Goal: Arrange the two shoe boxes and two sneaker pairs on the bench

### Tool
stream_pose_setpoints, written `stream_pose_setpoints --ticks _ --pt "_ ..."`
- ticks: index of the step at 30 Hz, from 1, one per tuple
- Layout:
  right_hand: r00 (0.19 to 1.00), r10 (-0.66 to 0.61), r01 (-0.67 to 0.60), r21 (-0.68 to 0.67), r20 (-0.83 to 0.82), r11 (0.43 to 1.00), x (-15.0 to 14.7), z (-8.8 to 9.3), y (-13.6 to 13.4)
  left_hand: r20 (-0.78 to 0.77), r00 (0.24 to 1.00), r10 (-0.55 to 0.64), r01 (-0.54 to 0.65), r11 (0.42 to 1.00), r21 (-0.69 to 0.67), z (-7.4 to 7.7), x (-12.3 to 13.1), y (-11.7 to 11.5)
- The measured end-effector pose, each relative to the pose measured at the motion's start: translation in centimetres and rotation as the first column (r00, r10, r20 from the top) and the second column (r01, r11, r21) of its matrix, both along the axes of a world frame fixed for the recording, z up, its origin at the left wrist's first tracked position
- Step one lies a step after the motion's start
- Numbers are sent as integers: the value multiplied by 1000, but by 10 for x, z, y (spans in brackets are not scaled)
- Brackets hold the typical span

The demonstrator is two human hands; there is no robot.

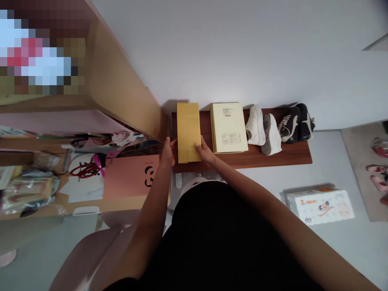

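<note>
A yellow cardboard box (188, 129) stands at the left end of a dark wooden shelf board (273, 159). It is between my two hands. My right hand (206, 152) grips its right side near the front, thumb on the top and fingers along the side. On the other side my left hand (169, 152) presses against the box's left edge, with its fingers partly hidden. To the right lies a cream box (229, 127) with printed labels, apart from the yellow one.
White sneakers (257, 126) and black shoes (289, 125) sit farther right on the board. A wall runs behind it. At left is a desk with a pink box (130, 176) and red cable (86, 169). A white tissue pack (324, 207) lies on the floor at right.
</note>
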State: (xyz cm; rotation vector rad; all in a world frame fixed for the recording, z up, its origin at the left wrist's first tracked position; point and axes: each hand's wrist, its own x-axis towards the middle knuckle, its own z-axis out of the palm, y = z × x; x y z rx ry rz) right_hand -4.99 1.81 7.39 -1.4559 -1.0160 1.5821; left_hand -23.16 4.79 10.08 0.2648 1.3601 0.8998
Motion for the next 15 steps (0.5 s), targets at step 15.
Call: stream_pose_setpoints --ticks 15 --pt "967 -6 -27 128 255 991 41 8 -11 -82 996 -40 33 996 -85 -61 23 3"
